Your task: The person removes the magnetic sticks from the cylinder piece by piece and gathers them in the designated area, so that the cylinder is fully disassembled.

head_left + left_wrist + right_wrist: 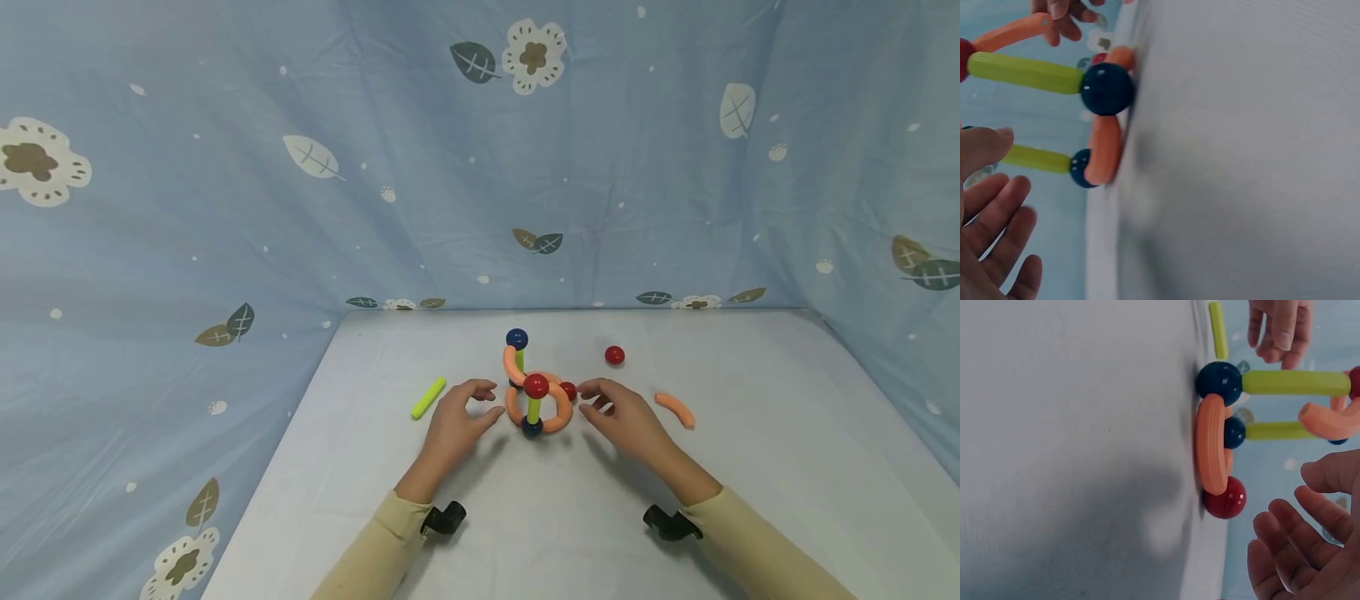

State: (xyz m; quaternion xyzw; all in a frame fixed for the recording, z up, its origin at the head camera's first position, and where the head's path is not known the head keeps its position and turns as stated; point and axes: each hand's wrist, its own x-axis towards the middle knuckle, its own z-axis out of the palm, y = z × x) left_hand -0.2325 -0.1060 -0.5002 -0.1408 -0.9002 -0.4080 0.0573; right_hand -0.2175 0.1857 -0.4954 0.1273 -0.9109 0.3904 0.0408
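head view: left hand (457,422), right hand (627,422) apart, fingers relaxed, flanking toy (534,409) on desk (555,533); red ball (615,355) toward far edge, green stick (428,398) toward left edge.

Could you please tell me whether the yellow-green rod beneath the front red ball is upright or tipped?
Upright: the yellow-green rod rises from the dark blue ball below to the red ball on top.

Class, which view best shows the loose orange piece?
The head view: the loose orange piece lies whole, uncovered, right of the right hand. Left wrist has only an orange sliver at its top edge, perhaps it; right wrist lacks it.
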